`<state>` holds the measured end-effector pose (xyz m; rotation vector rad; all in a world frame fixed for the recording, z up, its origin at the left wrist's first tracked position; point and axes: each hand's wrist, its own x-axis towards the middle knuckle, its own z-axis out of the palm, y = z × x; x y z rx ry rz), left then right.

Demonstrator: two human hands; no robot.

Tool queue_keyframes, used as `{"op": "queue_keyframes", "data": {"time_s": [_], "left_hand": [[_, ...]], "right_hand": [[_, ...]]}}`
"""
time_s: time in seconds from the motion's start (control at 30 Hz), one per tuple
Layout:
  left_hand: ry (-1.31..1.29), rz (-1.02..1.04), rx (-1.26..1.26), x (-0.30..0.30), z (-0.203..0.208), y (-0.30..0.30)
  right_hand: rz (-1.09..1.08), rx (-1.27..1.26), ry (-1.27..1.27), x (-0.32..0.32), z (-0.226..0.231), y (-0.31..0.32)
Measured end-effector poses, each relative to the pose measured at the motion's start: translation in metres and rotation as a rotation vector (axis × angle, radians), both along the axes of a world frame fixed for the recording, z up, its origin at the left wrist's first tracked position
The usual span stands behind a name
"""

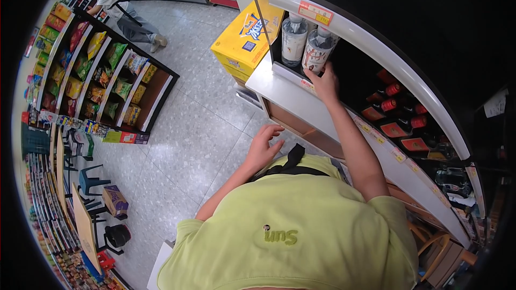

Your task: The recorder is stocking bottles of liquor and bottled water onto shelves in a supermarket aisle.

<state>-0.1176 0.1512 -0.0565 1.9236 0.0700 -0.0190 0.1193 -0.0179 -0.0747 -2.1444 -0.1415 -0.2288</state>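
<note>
My right hand [324, 81] reaches up to a shelf and is closed round the lower part of a clear plastic bottle [316, 52] with a white, red-patterned label. The thumb lies on its front, and the other fingers are partly hidden behind it. Just left of it stands a similar clear bottle [294, 43], upright on the same shelf. My left hand [263, 147] hangs in front of my body over the floor, open, with its fingers loosely bent and nothing in them.
Dark bottles with red caps [391, 98] lie farther right along the shelf [371, 131]. A yellow carton [242, 43] stands at the shelf's left end. Across the tiled floor [199, 113] are a snack rack [102, 75], stools [91, 180] and a person [115, 5] near the coolers.
</note>
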Motion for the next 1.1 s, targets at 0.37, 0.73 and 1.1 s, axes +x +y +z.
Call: {"op": "queue_keyframes", "data": {"time_s": [0.37, 0.73, 1.1], "left_hand": [[0.005, 0.001, 0.018, -0.007, 0.0, 0.004], [0.01, 0.03, 0.013, -0.01, -0.004, 0.005], [-0.066, 0.05, 0.018, -0.013, -0.006, 0.004]], "right_hand": [[0.04, 0.012, 0.064, 0.002, 0.005, -0.001], [0.115, 0.069, 0.118, 0.002, 0.017, -0.008], [0.051, 0.267, -0.423, 0.001, 0.107, 0.0]]}}
